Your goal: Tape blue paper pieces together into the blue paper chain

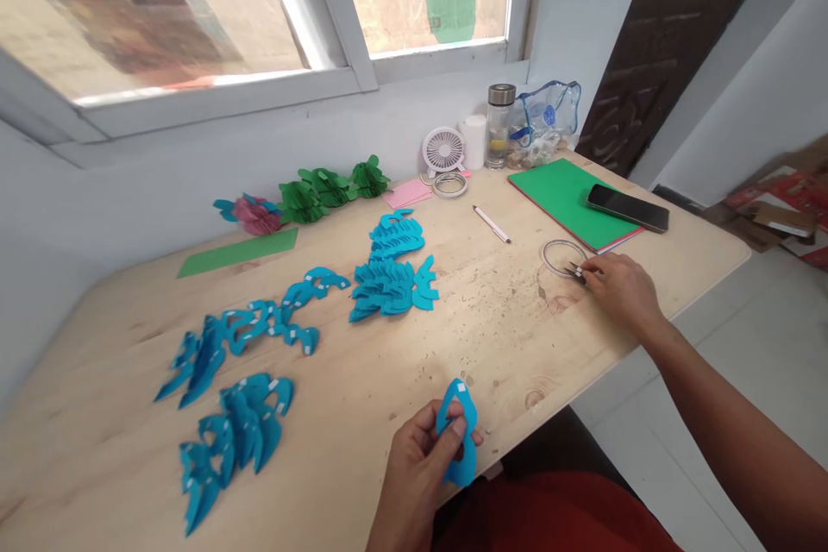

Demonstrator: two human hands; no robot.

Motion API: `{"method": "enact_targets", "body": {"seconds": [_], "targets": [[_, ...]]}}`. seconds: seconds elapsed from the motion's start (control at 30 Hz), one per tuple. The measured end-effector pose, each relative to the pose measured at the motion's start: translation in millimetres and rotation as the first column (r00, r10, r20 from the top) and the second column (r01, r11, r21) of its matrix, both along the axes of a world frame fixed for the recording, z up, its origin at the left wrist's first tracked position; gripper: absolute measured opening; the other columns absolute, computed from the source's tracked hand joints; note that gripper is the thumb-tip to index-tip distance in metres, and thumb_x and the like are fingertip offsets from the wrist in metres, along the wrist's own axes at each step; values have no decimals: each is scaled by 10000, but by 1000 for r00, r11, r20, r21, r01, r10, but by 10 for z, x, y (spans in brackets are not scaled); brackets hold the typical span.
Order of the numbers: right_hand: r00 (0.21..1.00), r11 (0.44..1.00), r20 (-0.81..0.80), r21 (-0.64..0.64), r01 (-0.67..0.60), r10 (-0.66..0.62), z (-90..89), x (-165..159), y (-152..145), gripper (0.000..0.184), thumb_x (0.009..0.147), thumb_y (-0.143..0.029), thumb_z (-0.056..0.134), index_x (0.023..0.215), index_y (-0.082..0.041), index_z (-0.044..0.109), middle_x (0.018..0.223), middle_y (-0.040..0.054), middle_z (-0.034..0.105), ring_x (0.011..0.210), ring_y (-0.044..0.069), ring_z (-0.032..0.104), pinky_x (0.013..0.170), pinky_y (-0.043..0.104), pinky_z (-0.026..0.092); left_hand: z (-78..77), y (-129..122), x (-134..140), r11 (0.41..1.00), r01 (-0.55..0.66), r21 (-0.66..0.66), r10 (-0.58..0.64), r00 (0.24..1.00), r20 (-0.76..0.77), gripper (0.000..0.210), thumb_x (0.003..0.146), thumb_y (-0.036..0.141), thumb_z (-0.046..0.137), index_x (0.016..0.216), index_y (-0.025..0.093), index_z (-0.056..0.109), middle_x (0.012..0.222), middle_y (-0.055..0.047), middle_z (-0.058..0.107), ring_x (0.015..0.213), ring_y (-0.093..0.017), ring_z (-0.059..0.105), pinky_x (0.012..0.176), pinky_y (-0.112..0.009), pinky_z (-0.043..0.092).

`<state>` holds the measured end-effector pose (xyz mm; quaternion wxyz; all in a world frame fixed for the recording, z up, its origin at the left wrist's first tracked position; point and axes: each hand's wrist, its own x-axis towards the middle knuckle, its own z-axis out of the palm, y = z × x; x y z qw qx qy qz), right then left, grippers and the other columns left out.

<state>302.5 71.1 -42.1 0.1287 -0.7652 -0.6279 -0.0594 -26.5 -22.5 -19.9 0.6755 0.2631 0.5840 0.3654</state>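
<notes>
My left hand (430,453) is closed on a blue paper cutout (467,440) with wavy edges, pinching it at its middle above the front of the table. A small white piece of tape (461,389) sticks to the cutout's upper tip. At the right, my right hand (617,286) is closed around small dark scissors (574,272), whose tips point left; their handles are hidden by the fingers. These tips lie over the near edge of a thin roll of tape (547,262), flat on the table. Several blue folded cutouts with white tape bits (242,423) stand at the left.
More blue pieces (383,289) stand mid-table. Behind them are green paper shapes (327,194), a fan (443,150), a wider tape roll (449,184) and a glass bottle (498,128). A white pen (492,224), green sheets (549,197) and a phone (627,209) lie rightward.
</notes>
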Motion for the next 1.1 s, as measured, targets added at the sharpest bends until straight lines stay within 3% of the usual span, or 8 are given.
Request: {"method": "enact_targets", "body": {"seconds": [0.3, 0.77, 0.9, 1.03, 1.1], "targets": [[995, 995, -45, 39, 88, -86, -32, -57, 8, 192, 807, -269, 444, 730, -195, 603, 771, 75, 637, 696, 215, 548, 574, 309, 328, 37, -16, -32, 999, 40, 28, -40, 999, 3, 254, 618, 359, 745, 732, 157, 644, 612, -10, 631, 581, -141, 547, 570, -217, 406], [963, 970, -216, 145, 194, -160, -167, -107, -45, 144, 823, -253, 428, 801, -191, 556, 759, 68, 614, 682, 214, 535, 595, 313, 325, 33, -25, -27, 1000, 6, 15, -7, 1000, 15, 222, 652, 310, 721, 775, 147, 633, 624, -19, 652, 589, -133, 558, 568, -211, 388], [949, 954, -276, 210, 213, -151, -110, -121, -54, 139, 809, -276, 457, 777, -194, 565, 744, 63, 617, 667, 210, 534, 608, 322, 359, -11, -8, -39, 999, -33, 2, 33, 997, 70, 220, 649, 290, 729, 792, 142, 648, 620, -14, 643, 598, -124, 576, 578, -203, 410], [923, 919, -362, 305, 248, -128, 59, -168, -88, 191, 829, -327, 462, 813, -176, 579, 780, 85, 625, 665, 204, 542, 651, 343, 420, -33, 22, -31, 992, -116, -42, 121, 983, 137, 287, 567, 253, 780, 803, 139, 664, 674, -23, 653, 614, -142, 619, 579, -221, 450], [852, 896, -522, 362, 258, -35, 157, -283, -126, 196, 816, -363, 520, 816, -180, 590, 758, 68, 623, 677, 204, 559, 666, 348, 446, -40, 40, -6, 979, -203, -28, 205, 966, 157, 310, 532, 224, 794, 799, 138, 665, 751, -38, 677, 675, -156, 650, 608, -223, 467]]}}
